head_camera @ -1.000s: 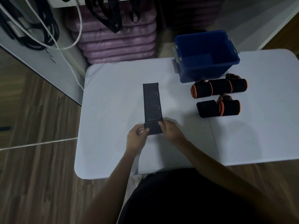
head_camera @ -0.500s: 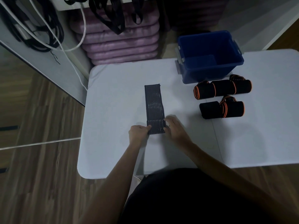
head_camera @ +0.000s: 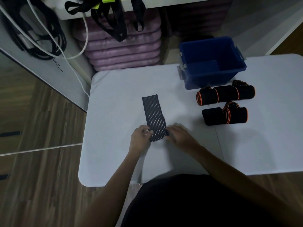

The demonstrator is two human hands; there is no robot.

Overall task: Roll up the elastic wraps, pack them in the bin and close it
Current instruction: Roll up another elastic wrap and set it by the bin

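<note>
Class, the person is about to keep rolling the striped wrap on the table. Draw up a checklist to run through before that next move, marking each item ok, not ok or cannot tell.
1. Left hand has a grip on the striped wrap at its near end: ok.
2. Right hand holds the same end: ok.
3. Rest of the wrap lies flat and straight on the table: ok.
4. Roll is tight: cannot tell.
5. Blue bin is open, ready for packing: ok.
6. Black and orange rolled wraps already packed: not ok, on the table beside the bin.

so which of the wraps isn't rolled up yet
The striped wrap lying flat between both hands; the orange-edged wraps by the bin are already rolled.
</note>
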